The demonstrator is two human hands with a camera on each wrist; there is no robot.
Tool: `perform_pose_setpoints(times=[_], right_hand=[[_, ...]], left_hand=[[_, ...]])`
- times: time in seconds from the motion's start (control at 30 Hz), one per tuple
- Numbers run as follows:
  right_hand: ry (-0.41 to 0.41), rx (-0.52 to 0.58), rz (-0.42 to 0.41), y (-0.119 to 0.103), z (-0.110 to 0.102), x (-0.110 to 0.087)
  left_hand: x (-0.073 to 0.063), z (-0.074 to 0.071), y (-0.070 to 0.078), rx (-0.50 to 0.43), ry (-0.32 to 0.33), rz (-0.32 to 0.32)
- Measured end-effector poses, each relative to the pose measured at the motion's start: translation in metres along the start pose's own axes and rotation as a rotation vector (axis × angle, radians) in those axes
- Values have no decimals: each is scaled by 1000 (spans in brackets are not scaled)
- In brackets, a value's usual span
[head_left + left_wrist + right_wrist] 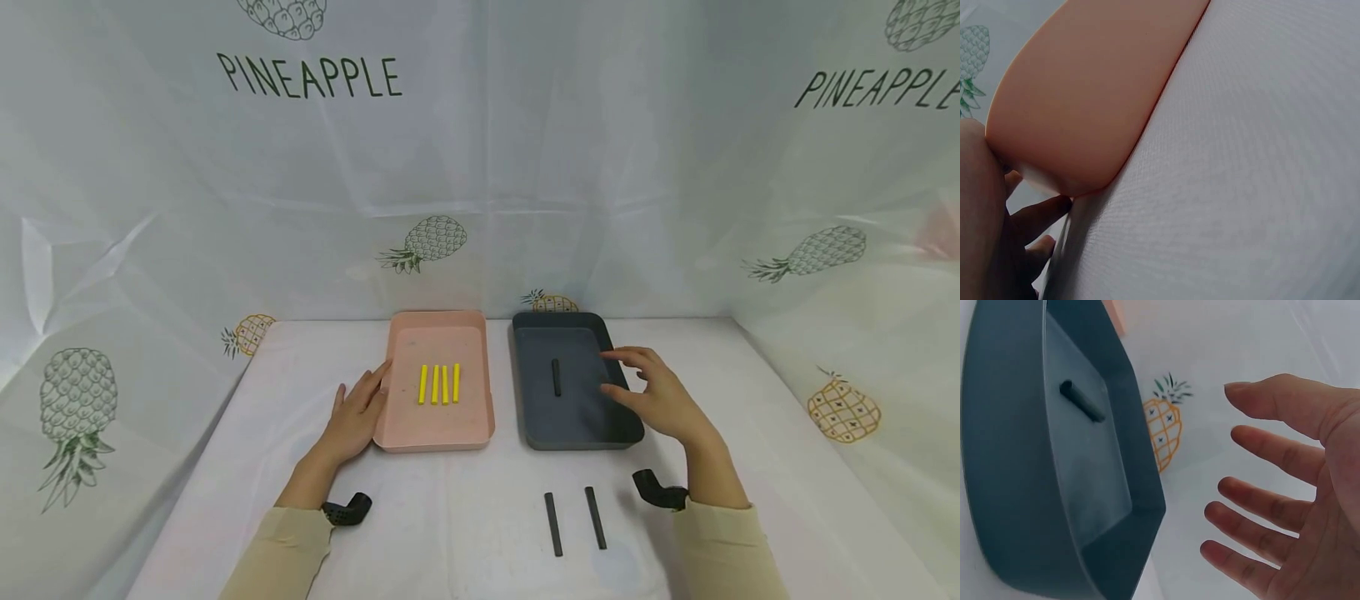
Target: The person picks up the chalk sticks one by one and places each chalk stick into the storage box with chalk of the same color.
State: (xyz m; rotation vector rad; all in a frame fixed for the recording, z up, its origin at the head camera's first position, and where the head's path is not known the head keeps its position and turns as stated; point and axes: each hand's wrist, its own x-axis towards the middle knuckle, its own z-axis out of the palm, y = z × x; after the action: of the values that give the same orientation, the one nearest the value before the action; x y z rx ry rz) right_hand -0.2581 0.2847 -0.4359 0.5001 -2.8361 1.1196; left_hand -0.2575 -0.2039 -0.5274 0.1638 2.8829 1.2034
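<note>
My left hand (pixel 356 421) rests at the left side of a pink tray (pixel 435 433), its fingers along the outer wall; the left wrist view shows fingertips right at the tray's corner (pixel 1063 178). Several short yellow sticks (pixel 434 385) lie side by side in that tray. Over the right rim of a dark grey-blue tray (pixel 581 429) hovers my right hand (pixel 656 396), thumb and fingers spread with nothing between them. Inside the dark tray lies one black round stick (pixel 1082 401), left of the fingertips in the head view.
Two more black sticks, a left one (pixel 553 524) and a right one (pixel 596 517), lie on the white tablecloth (pixel 457 525) in front of the dark tray. A white curtain (pixel 480 167) with pineapple prints hangs behind and along the sides. Both wrists wear black camera mounts.
</note>
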Motion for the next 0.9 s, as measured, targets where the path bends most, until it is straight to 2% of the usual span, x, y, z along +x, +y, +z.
perform_pose_setpoints(times=[0.63, 0.9], right_hand=[[-75, 53, 166, 29, -2, -5], [-107, 92, 206, 36, -1, -5]], left_hand=[[0, 2, -2, -7, 10, 4], [2, 2, -4, -9, 11, 8]])
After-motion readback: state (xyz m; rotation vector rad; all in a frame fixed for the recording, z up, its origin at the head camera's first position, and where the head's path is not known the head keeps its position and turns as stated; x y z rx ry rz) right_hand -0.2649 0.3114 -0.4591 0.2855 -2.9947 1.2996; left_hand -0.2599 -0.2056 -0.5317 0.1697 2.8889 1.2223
